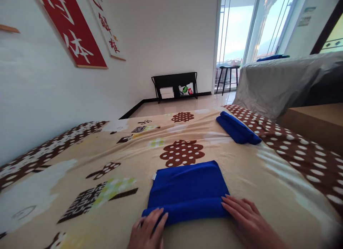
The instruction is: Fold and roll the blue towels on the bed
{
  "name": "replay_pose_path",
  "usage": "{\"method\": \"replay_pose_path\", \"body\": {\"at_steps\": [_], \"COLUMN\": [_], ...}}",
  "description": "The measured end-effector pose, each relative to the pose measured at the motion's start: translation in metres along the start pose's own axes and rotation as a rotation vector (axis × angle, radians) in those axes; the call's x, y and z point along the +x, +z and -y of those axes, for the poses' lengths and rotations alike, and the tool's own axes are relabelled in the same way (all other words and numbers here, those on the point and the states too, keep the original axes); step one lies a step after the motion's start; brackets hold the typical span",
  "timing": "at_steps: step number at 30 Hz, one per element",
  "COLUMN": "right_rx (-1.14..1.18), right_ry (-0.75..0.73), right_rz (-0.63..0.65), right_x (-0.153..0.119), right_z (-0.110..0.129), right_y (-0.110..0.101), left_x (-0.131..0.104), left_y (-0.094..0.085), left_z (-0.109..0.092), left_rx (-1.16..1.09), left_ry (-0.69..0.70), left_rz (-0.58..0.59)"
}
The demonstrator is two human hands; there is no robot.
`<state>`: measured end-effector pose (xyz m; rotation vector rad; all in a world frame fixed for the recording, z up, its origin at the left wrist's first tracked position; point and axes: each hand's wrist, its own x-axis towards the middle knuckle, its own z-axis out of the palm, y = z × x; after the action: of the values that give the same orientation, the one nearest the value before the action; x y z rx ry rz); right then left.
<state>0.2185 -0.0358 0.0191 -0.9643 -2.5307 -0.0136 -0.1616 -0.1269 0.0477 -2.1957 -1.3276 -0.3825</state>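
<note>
A blue towel (191, 183) lies spread in front of me, its near edge turned over into a thick roll (193, 210). A small white tag (154, 176) sticks out from its left side. My left hand (149, 227) curls its fingers over the left end of the roll, thumb largely hidden. At the opposite end my right hand (248, 217) grips the roll, fingertips on top and the thumb out of sight below. Farther off to the right rests a second blue towel (238, 128), folded or rolled into a narrow bundle.
Under the towels is a beige patterned blanket (125, 202) with brown dotted borders. A cardboard box (318, 116) and a plastic-covered piece of furniture (268, 84) stand at the right. Beyond are a low black rack (175, 86), a stool (227, 75) and glass doors.
</note>
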Motion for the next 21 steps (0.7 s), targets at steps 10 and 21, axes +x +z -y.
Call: {"method": "replay_pose_path", "body": {"at_steps": [10,21], "right_rx": [0.143,0.011], "right_ry": [0.174,0.271], "right_rz": [0.036,0.005], "right_x": [0.040,0.040], "right_z": [0.001,0.049], "right_y": [-0.008,-0.013], "left_x": [0.045,0.058], "left_y": [0.001,-0.006], "left_z": [-0.009,-0.066], "left_rx": [-0.174,-0.155], "left_ry": [-0.396,-0.428], "left_rz": [0.339,0.263]}}
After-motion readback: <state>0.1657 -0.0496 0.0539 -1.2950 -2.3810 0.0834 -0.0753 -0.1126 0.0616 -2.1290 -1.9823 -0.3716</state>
